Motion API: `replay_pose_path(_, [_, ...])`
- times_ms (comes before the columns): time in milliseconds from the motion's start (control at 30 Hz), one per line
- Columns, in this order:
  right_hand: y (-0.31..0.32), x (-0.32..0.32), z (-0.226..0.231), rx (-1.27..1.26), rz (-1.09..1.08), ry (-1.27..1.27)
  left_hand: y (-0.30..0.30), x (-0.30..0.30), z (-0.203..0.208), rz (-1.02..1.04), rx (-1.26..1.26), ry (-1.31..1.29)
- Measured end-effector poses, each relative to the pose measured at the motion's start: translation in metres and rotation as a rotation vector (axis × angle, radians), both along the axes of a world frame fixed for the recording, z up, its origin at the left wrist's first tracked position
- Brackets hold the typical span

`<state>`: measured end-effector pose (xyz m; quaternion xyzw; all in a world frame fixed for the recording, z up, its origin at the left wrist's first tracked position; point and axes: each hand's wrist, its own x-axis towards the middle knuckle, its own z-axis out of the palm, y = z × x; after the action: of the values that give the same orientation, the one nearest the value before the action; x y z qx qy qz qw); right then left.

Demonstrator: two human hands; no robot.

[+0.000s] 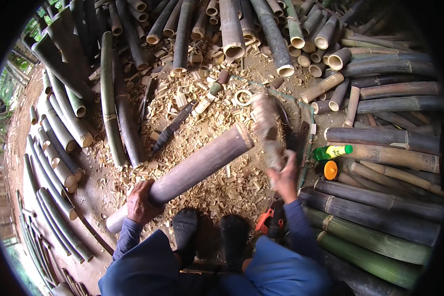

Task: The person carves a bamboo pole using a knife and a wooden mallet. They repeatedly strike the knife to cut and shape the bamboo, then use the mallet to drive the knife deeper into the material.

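My left hand [142, 203] is closed around the lower part of a thick, brownish-purple bamboo section [197, 170]. The section slants up to the right over the wood chips, its pale cut end near the middle of the view. To the right of that end, my right hand [284, 177] grips a rough wooden club [264, 118], smeared by motion and apart from the bamboo. A knife [172, 127] with a dark wrapped handle lies on the chips beyond the bamboo. Near it rests a pale bamboo ring [242, 97].
Stacked bamboo poles [380, 212] line the right side, and more poles [182, 39] lie at the far side and left. A green bottle [332, 152], an orange round lid [330, 170] and an orange-and-black tool [269, 220] are at the right. Chips [217, 192] surround my feet.
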<state>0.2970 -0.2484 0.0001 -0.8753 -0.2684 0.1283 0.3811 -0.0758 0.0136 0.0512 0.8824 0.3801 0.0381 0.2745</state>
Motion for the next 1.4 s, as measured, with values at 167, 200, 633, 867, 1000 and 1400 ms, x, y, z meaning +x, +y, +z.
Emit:
replay_pose_path(167, [0.033, -0.115, -0.01, -0.003, 0.17, -0.064, 0.002, -0.021, -0.005, 0.02, 0.059, 0.069])
replay_pose_path(200, [0.039, -0.121, -0.013, -0.045, 0.207, -0.07, 0.0, -0.024, -0.008, 0.024, 0.07, 0.105])
replay_pose_path(633, [0.031, -0.063, -0.004, -0.557, 0.493, -0.108, -0.006, -0.01, -0.048, -0.077, -0.099, 0.18])
replay_pose_path(867, [0.037, -0.155, -0.019, -0.563, 0.504, 0.132, 0.061, -0.043, -0.036, -0.16, 0.03, 0.24])
replay_pose_path(1000, [0.016, -0.127, -0.011, -0.304, 0.465, 0.159, 0.054, -0.037, -0.014, -0.151, 0.121, 0.279])
replay_pose_path(1400, [-0.01, 0.117, -0.045, -0.691, 0.01, -0.249, 0.021, 0.036, -0.042, -0.328, 0.094, 0.169])
